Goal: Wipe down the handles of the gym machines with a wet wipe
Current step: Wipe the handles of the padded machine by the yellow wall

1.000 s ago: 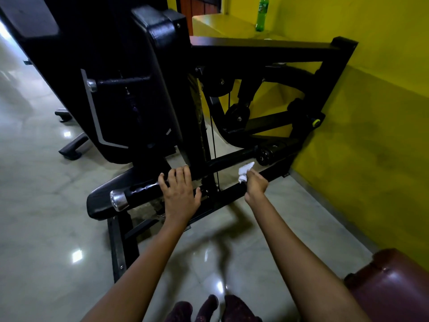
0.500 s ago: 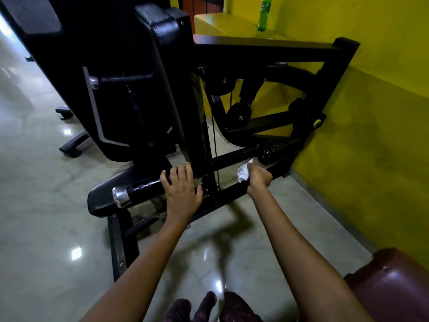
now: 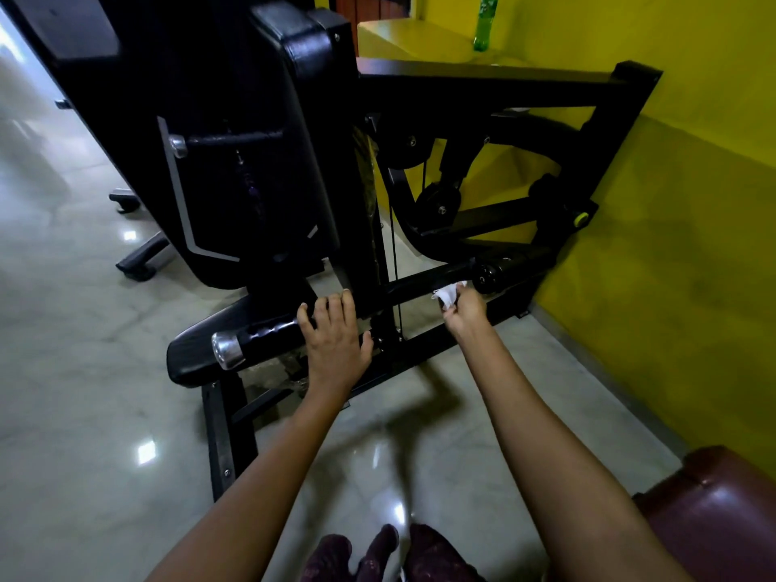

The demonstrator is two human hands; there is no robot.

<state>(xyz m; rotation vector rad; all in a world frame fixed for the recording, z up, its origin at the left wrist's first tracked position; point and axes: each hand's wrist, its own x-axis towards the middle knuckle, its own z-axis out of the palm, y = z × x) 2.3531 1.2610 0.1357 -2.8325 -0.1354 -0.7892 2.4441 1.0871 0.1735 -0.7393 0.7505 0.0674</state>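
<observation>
A black gym machine fills the middle of the head view. Its left handle [image 3: 260,336] is a black grip with a chrome end cap. My left hand [image 3: 336,342] lies over the inner part of that grip, fingers draped across the top. The right handle bar [image 3: 424,285] runs up to a black roller grip [image 3: 499,270]. My right hand [image 3: 464,310] grips a crumpled white wet wipe [image 3: 447,294] and holds it against this bar, just left of the roller.
A yellow wall [image 3: 672,245] stands close on the right. A maroon padded seat [image 3: 722,510] is at the lower right. A green bottle [image 3: 485,23] stands on a yellow ledge behind. The machine's black pad [image 3: 302,132] rises ahead, over glossy marble floor [image 3: 63,371].
My right hand with the wipe has slid a little up and right along the bar toward the roller grip. My left hand has stayed on the left handle.
</observation>
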